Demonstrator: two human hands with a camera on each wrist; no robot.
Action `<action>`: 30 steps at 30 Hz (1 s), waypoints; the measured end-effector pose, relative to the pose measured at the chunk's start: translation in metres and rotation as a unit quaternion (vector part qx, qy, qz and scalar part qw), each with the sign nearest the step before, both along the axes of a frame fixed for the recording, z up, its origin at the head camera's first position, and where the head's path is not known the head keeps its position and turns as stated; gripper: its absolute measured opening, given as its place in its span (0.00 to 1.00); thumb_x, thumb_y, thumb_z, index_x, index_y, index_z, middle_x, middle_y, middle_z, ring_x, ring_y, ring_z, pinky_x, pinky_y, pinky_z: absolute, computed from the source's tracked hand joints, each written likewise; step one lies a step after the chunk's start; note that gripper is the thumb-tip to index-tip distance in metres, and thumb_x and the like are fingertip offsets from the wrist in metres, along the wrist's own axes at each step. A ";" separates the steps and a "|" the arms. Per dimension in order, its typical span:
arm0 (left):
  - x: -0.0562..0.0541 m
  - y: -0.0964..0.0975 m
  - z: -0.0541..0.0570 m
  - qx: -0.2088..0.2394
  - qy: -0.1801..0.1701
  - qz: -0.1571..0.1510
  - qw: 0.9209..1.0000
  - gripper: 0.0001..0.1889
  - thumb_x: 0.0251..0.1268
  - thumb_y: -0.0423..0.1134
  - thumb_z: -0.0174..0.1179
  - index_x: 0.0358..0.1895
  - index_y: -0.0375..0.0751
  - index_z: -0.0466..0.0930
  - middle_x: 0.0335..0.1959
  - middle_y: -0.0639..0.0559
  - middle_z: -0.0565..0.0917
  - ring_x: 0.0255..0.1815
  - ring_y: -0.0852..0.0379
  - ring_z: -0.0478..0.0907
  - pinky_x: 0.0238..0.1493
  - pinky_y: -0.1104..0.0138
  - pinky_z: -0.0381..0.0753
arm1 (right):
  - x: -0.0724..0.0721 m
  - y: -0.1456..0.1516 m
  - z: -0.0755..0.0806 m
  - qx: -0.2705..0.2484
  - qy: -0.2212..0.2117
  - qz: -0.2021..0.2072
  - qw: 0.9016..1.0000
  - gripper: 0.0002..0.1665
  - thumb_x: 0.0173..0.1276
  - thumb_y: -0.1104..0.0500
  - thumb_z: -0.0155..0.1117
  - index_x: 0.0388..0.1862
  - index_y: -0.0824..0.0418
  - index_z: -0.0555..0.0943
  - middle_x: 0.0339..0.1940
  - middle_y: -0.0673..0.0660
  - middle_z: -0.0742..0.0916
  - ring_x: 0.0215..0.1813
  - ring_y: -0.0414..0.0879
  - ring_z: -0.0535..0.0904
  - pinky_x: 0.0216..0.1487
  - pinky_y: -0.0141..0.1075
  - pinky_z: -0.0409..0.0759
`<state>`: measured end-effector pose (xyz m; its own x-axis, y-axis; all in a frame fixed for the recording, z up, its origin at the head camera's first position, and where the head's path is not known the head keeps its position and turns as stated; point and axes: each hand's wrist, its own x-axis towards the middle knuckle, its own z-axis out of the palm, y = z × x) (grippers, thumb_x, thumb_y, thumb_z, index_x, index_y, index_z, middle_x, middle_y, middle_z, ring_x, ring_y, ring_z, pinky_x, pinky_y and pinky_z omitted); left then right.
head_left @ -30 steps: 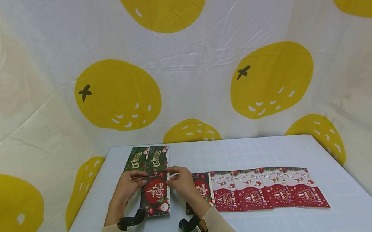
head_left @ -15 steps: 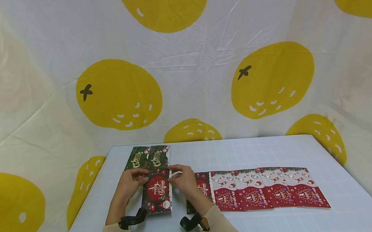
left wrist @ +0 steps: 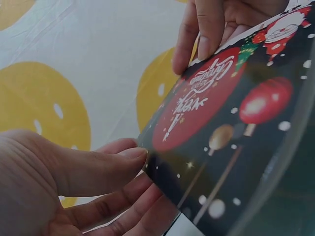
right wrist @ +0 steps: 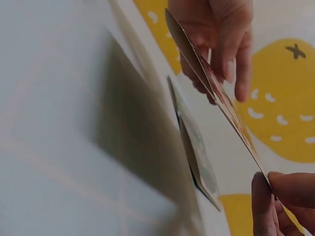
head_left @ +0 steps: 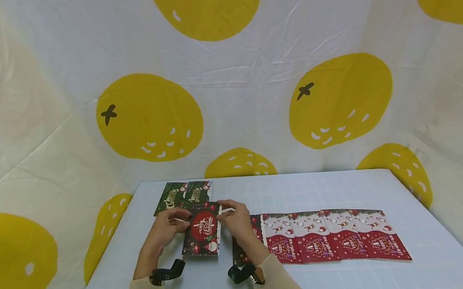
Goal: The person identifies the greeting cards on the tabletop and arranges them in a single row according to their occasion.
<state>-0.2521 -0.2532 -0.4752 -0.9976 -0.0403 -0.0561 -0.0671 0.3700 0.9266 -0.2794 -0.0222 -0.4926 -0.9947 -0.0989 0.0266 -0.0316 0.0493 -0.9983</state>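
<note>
Both hands hold one dark Christmas card (head_left: 204, 228) with a red circle and white lettering. In the head view my left hand (head_left: 167, 227) pinches its left edge near the top, and my right hand (head_left: 235, 218) pinches the right edge. The left wrist view shows the left thumb (left wrist: 133, 153) on the card's printed face. Seen nearly edge-on in the right wrist view, the folded card (right wrist: 224, 108) is raised off the table, and its leaves part slightly. Just behind it lie two green Christmas cards (head_left: 171, 197), their lower parts overlapped by the held card and left hand.
A second dark card (head_left: 257, 228) lies partly hidden under the right forearm. Beside it, several red-and-white Christmas cards (head_left: 313, 236) overlap in a row to the right. The pale table (head_left: 333, 283) ends at a cloth backdrop (head_left: 241, 111) with yellow fruit.
Both hands have lifted the dark card and shifted it a little right and away from the front edge. The other cards have stayed put.
</note>
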 end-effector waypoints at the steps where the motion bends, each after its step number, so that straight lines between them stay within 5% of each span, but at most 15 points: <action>1: 0.000 0.001 0.000 0.003 0.000 -0.003 1.000 0.13 0.65 0.21 0.67 0.51 0.33 0.86 0.49 0.40 0.86 0.42 0.50 0.85 0.42 0.59 0.86 | -0.001 0.001 0.000 -0.001 -0.001 -0.003 1.000 0.24 0.64 0.73 0.72 0.59 0.62 0.87 0.53 0.61 0.84 0.36 0.43 0.83 0.35 0.34 0.78; 7: 0.002 0.004 0.001 0.005 0.005 -0.031 1.000 0.13 0.64 0.21 0.67 0.51 0.33 0.87 0.47 0.41 0.86 0.41 0.49 0.85 0.42 0.59 0.85 | -0.005 0.012 0.003 -0.014 -0.005 -0.025 1.000 0.24 0.65 0.72 0.72 0.61 0.63 0.86 0.55 0.63 0.84 0.40 0.44 0.85 0.38 0.35 0.79; 13: 0.003 0.006 0.004 0.010 0.020 -0.070 0.997 0.13 0.65 0.22 0.67 0.51 0.33 0.87 0.47 0.41 0.86 0.42 0.48 0.85 0.41 0.58 0.86 | -0.011 0.022 0.003 -0.024 -0.009 -0.046 0.999 0.24 0.66 0.71 0.71 0.62 0.62 0.86 0.58 0.66 0.82 0.40 0.45 0.85 0.46 0.47 0.84; 19: 0.003 0.009 0.004 0.011 0.027 -0.115 0.993 0.12 0.64 0.22 0.67 0.50 0.31 0.87 0.48 0.40 0.87 0.41 0.48 0.84 0.42 0.55 0.87 | -0.013 0.026 0.003 -0.028 0.006 -0.063 0.998 0.24 0.67 0.72 0.70 0.63 0.64 0.85 0.55 0.67 0.83 0.39 0.45 0.85 0.45 0.45 0.84; 30: 0.002 0.018 0.003 0.020 0.018 -0.098 0.995 0.12 0.63 0.19 0.66 0.48 0.30 0.88 0.43 0.43 0.87 0.36 0.49 0.83 0.39 0.53 0.87 | -0.014 0.030 0.003 -0.027 0.006 -0.094 0.995 0.22 0.66 0.72 0.71 0.60 0.64 0.86 0.52 0.63 0.84 0.36 0.42 0.82 0.34 0.35 0.78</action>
